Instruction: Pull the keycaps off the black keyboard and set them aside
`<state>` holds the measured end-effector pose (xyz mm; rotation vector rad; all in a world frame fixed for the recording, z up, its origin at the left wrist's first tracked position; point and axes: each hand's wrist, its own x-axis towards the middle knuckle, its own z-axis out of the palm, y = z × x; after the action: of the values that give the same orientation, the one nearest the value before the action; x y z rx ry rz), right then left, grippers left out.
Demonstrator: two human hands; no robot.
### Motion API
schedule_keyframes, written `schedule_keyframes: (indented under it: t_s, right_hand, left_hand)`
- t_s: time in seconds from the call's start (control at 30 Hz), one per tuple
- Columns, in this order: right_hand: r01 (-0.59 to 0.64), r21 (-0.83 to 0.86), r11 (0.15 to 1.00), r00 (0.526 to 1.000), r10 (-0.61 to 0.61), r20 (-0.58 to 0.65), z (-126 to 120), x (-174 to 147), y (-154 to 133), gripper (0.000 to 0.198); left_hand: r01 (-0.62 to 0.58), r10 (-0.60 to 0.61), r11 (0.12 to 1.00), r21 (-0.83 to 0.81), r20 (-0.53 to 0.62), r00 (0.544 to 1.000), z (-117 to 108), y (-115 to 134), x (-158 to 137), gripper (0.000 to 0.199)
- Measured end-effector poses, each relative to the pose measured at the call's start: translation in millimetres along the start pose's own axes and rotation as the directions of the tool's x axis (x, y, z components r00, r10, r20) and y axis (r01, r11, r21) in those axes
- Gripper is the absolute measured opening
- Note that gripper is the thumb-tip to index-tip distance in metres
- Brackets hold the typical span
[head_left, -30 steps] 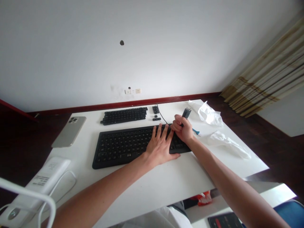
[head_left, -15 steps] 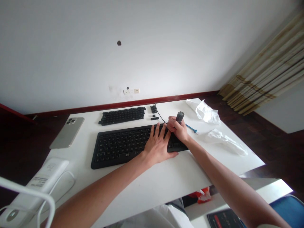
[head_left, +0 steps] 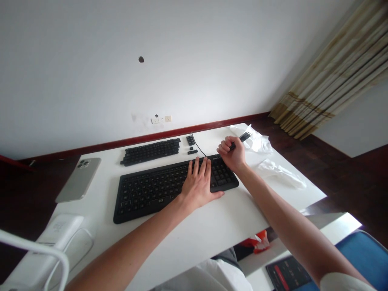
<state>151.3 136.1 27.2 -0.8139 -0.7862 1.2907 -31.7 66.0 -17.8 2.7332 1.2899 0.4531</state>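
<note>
My left hand (head_left: 198, 182) lies flat, fingers spread, on the right half of a black keyboard (head_left: 145, 192) on the white table (head_left: 212, 230). Just past the keyboard's far right corner, my right hand (head_left: 233, 153) is closed in a fist around a small dark tool (head_left: 244, 137). The tool's end sticks out toward the upper right, over a crumpled white plastic bag (head_left: 259, 141). The keyboard's number pad (head_left: 222, 178) lies bare between my two hands.
Rows of loose black keycaps (head_left: 151, 150) and a few single ones (head_left: 190, 140) lie behind the keyboard, beside its cable (head_left: 198, 146). A phone (head_left: 79, 179) lies face down at the left. A second white bag (head_left: 283, 173) lies right; a white device (head_left: 57, 238) sits near left.
My right hand has lifted off the keyboard's right end and drawn back, tilting the tool to the right. The left hand stays flat on the keys. The view has shifted slightly.
</note>
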Motion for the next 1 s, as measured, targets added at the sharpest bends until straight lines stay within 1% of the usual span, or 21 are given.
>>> schedule_keyframes:
  t_s: [0.13, 0.23, 0.43, 0.53, 0.63, 0.77, 0.83, 1.0]
  right_hand:
    - [-0.042, 0.035, 0.998, 0.999, 0.042, 0.017, -2.9, 0.4, 1.3, 0.041]
    - [-0.061, 0.027, 0.998, 0.998, 0.06, 0.021, -2.3, 0.2, 3.6, 0.04]
    - [-0.047, 0.029, 0.998, 0.998, 0.046, 0.038, -0.9, -1.5, 1.5, 0.042]
    - [-0.047, 0.04, 0.998, 0.997, 0.045, 0.061, -2.1, -2.2, -1.5, 0.043]
    - [-0.078, 0.048, 0.996, 0.993, 0.073, 0.095, -3.6, -3.5, -4.1, 0.043]
    - [-0.133, 0.072, 0.988, 0.979, 0.12, 0.164, -3.0, -6.1, -5.2, 0.039]
    - [-0.15, 0.082, 0.985, 0.973, 0.133, 0.189, -1.7, -7.4, -4.5, 0.039]
    - [-0.177, 0.092, 0.98, 0.966, 0.155, 0.209, 1.7, -9.1, -1.9, 0.038]
  left_hand:
    - [-0.002, 0.002, 1.0, -0.002, -0.002, 1.0, -1.0, 0.0, -0.2, 0.119]
    - [-0.005, 0.005, 1.0, -0.001, -0.004, 1.0, -1.8, 0.0, -0.3, 0.116]
    - [-0.004, 0.004, 1.0, -0.01, -0.014, 1.0, -0.5, -0.3, -0.2, 0.116]
    - [-0.003, 0.003, 1.0, -0.025, -0.013, 1.0, -1.1, 0.0, 0.2, 0.117]
    - [0.01, -0.01, 0.999, -0.042, -0.012, 1.0, -4.1, 0.5, 0.9, 0.116]
    - [0.002, -0.003, 0.999, -0.049, -0.033, 0.999, -7.3, 1.0, 0.8, 0.102]
    - [-0.008, 0.006, 0.999, -0.052, -0.038, 0.999, -7.0, 0.9, 0.5, 0.098]
    - [-0.004, 0.002, 0.999, -0.049, -0.041, 0.999, -3.9, 0.3, 0.4, 0.102]
